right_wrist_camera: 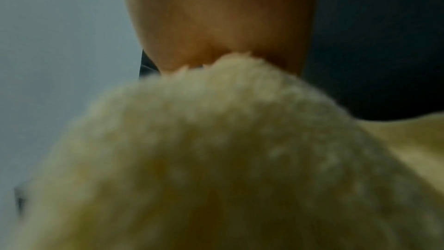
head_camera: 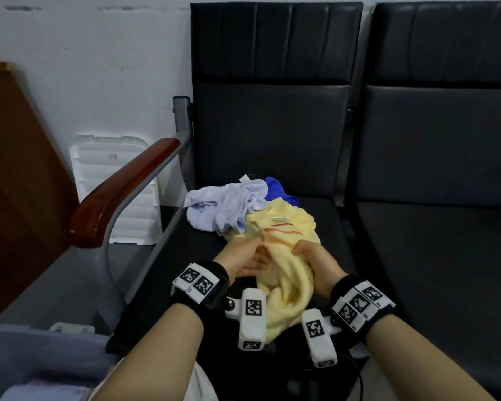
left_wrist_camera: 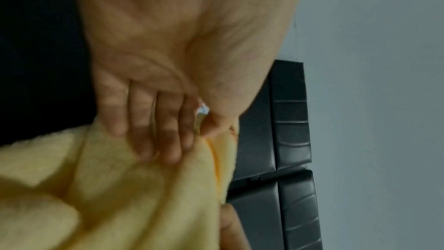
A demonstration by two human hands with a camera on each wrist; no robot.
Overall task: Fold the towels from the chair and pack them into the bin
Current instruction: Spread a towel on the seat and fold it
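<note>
A fluffy yellow towel (head_camera: 289, 279) with an orange stitched mark lies bunched on the black chair seat (head_camera: 324, 215) and spills toward me. My left hand (head_camera: 243, 256) pinches its edge between thumb and fingers (left_wrist_camera: 165, 140), the yellow towel (left_wrist_camera: 120, 187) hanging below. My right hand (head_camera: 313, 256) grips a fold of it on the right side; in the right wrist view the yellow towel (right_wrist_camera: 228, 159) hides the fingers. Behind lie a crumpled pale lavender towel (head_camera: 226, 206) and a blue towel (head_camera: 278, 189). The translucent bin (head_camera: 35, 363) sits at lower left.
A wooden armrest (head_camera: 122, 195) on a grey metal frame runs along the chair's left side. A second black seat (head_camera: 440, 256) adjoins on the right. A white foam box (head_camera: 116, 180) leans on the wall, and a brown wooden panel (head_camera: 15, 175) stands at far left.
</note>
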